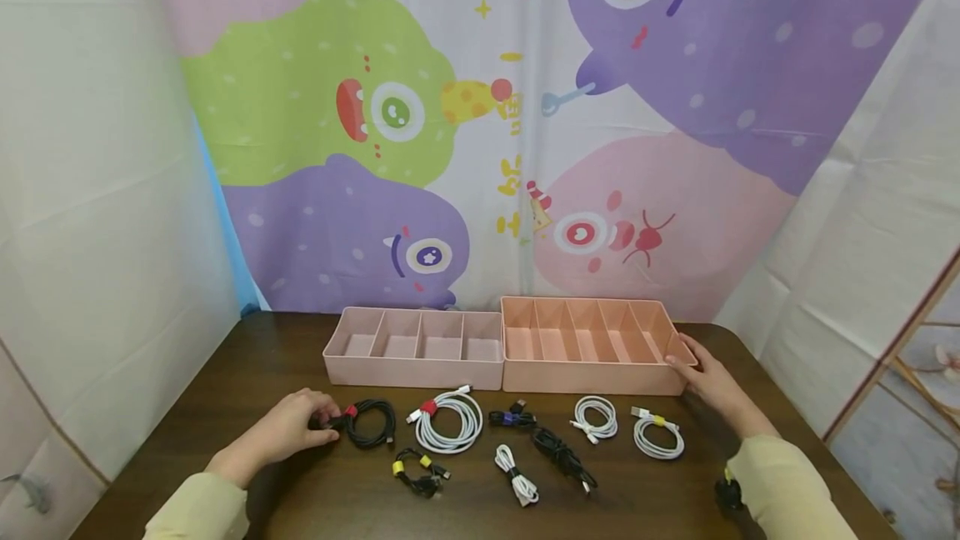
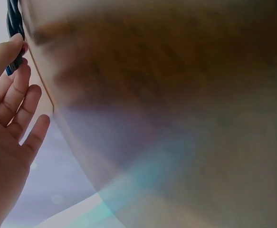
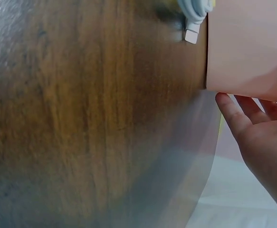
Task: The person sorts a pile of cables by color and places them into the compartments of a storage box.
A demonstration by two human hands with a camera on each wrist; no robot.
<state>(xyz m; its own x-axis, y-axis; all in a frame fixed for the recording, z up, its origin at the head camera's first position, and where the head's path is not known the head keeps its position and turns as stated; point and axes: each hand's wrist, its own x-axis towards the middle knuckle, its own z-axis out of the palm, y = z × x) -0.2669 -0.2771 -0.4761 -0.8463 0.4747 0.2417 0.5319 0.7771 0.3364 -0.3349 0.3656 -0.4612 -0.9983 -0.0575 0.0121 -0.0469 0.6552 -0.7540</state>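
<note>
At the left of the head view my left hand (image 1: 306,423) pinches a coiled black cable (image 1: 367,423) with a red tie. The left wrist view shows thumb and forefinger on the twisted black cable (image 2: 14,19), the other fingers spread. My right hand (image 1: 708,377) rests against the right end of the peach divided box (image 1: 592,377), its thumb at the near rim. In the right wrist view, fairly straight fingers (image 3: 233,114) touch the end wall of the peach box (image 3: 247,52). A pink divided box (image 1: 416,372) stands beside it on the left.
Nearer than the boxes lie several coiled cables: white with a red tie (image 1: 450,432), black with yellow ties (image 1: 414,473), black with a blue tie (image 1: 510,418), a long black bundle (image 1: 562,455), a white bundle (image 1: 516,477), and white coils (image 1: 596,419) at right. Both boxes stand near the patterned curtain (image 1: 510,190).
</note>
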